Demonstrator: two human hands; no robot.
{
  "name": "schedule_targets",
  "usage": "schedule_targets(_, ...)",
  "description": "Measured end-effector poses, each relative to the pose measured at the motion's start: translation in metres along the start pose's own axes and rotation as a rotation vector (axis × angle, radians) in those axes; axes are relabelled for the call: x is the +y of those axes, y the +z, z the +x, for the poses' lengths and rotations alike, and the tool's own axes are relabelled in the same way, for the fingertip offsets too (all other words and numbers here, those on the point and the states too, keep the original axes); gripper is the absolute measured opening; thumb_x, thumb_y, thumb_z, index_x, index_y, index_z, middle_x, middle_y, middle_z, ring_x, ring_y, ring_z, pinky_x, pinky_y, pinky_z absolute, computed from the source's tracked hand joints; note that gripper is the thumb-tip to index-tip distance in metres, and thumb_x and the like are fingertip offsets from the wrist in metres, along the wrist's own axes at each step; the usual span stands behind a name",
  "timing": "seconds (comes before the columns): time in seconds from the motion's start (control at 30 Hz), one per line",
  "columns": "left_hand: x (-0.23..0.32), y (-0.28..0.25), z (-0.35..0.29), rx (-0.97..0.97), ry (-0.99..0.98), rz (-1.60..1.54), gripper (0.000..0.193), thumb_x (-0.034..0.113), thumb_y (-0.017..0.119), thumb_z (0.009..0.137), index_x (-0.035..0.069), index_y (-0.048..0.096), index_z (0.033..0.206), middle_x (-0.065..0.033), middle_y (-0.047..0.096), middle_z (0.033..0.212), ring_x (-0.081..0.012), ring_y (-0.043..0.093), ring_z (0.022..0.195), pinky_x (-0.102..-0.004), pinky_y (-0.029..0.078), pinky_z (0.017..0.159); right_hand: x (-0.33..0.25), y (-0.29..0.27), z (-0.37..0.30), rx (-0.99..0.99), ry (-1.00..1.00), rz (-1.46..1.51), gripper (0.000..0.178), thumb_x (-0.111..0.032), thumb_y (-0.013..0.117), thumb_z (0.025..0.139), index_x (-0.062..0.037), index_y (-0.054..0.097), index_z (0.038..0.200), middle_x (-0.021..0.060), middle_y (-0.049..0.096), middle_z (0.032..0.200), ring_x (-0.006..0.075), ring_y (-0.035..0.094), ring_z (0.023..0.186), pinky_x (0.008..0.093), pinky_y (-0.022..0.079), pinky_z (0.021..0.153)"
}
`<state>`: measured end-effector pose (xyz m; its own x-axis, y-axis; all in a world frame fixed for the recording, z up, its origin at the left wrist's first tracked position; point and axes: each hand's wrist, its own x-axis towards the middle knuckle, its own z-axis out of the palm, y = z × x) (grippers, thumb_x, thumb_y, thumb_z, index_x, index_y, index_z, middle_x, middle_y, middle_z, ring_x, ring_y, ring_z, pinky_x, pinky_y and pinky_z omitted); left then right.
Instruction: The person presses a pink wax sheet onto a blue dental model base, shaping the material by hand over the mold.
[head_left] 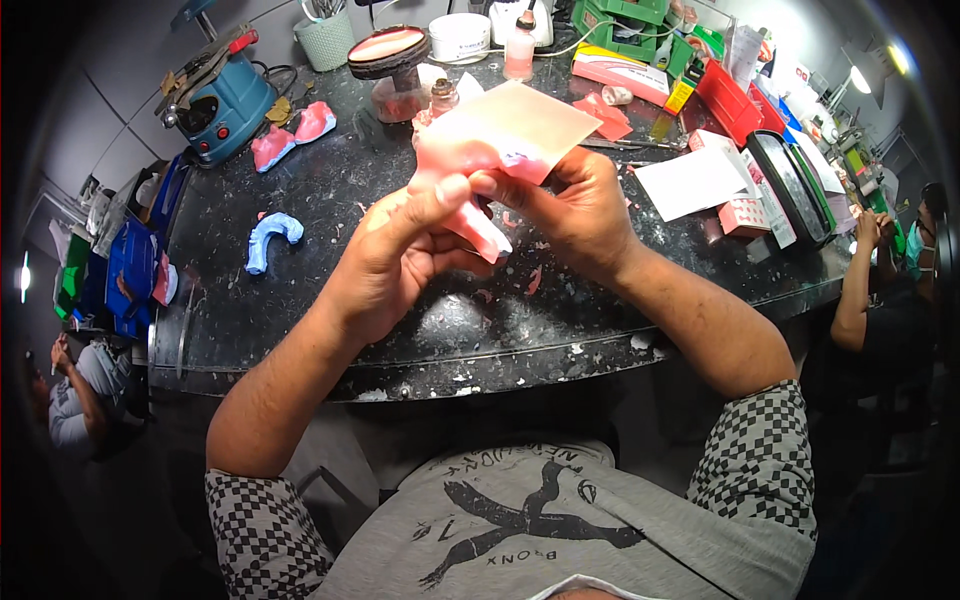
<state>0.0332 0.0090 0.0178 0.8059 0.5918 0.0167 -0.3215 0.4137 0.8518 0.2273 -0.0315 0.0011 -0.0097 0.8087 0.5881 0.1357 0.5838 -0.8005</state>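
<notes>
A flat, pale pink wax sheet [535, 115] is draped over a dental cast [484, 236], held up above the black bench. Most of the cast is hidden under the sheet and my fingers; a pinkish end sticks out below. My left hand [395, 250] is closed around the cast's left side, its thumb against the wax. With fingers closed, my right hand [590, 215] pinches the sheet's lower right edge, where a bluish patch shows. To the left on the bench lies a blue horseshoe-shaped piece [268, 240].
Pink-and-blue casts [295, 135] lie near a blue machine [222, 118] at the back left. A round-topped burner stand [388, 60], a dropper bottle [519, 50] and a white tub [459, 38] stand behind. White paper [690, 182] and boxes crowd the right. Other people sit at both sides.
</notes>
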Motion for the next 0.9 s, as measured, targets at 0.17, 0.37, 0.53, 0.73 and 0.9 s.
schedule_targets(0.17,0.002,0.001,0.002,0.154,0.254,0.322,0.032,0.021,0.069,0.088,-0.001,0.058,0.109,-0.0096,0.066,0.099,-0.0138,0.065,0.088,-0.0279,0.051,0.085,-0.008,-0.005,0.005,-0.186,0.365,0.262,0.026,-0.017,0.07,0.09,0.0023,0.068,0.107,0.0064,0.071,0.097,0.0085,0.064,0.088,0.0242,0.052,0.079)
schedule_targets(0.37,-0.001,-0.015,0.006,0.162,0.101,0.227,0.032,0.019,0.066,0.087,-0.002,0.059,0.11,-0.0086,0.063,0.092,-0.0178,0.066,0.077,-0.0428,0.062,0.067,0.001,-0.008,0.004,-0.355,0.446,0.191,0.023,-0.016,0.069,0.09,0.0011,0.068,0.106,0.004,0.07,0.09,0.0081,0.064,0.08,0.0253,0.053,0.074)
schedule_targets(0.53,-0.001,-0.018,0.004,0.084,-0.008,0.216,0.037,0.016,0.067,0.085,-0.006,0.058,0.114,-0.0151,0.065,0.1,-0.024,0.068,0.084,-0.0425,0.062,0.069,0.01,-0.01,0.003,-0.396,0.444,0.159,0.021,-0.015,0.066,0.092,0.0028,0.067,0.104,0.005,0.069,0.088,0.0091,0.064,0.078,0.0259,0.053,0.072)
schedule_targets(0.73,0.002,-0.009,0.005,0.082,0.015,0.165,0.038,0.017,0.065,0.088,-0.004,0.058,0.118,-0.0148,0.066,0.103,-0.0237,0.068,0.083,-0.037,0.061,0.07,0.014,-0.01,0.004,-0.268,0.338,-0.059,0.018,-0.01,0.07,0.087,0.0024,0.069,0.099,0.0032,0.07,0.085,0.0063,0.062,0.078,0.0233,0.051,0.072)
schedule_targets(0.9,0.0,-0.011,0.007,0.169,0.093,0.201,0.037,0.019,0.063,0.091,-0.004,0.057,0.12,-0.0127,0.066,0.106,-0.017,0.067,0.087,-0.0278,0.059,0.07,0.009,-0.006,0.005,-0.155,0.314,0.105,0.018,-0.01,0.072,0.085,0.0025,0.07,0.097,0.0038,0.071,0.086,0.0045,0.061,0.079,0.0224,0.051,0.071)
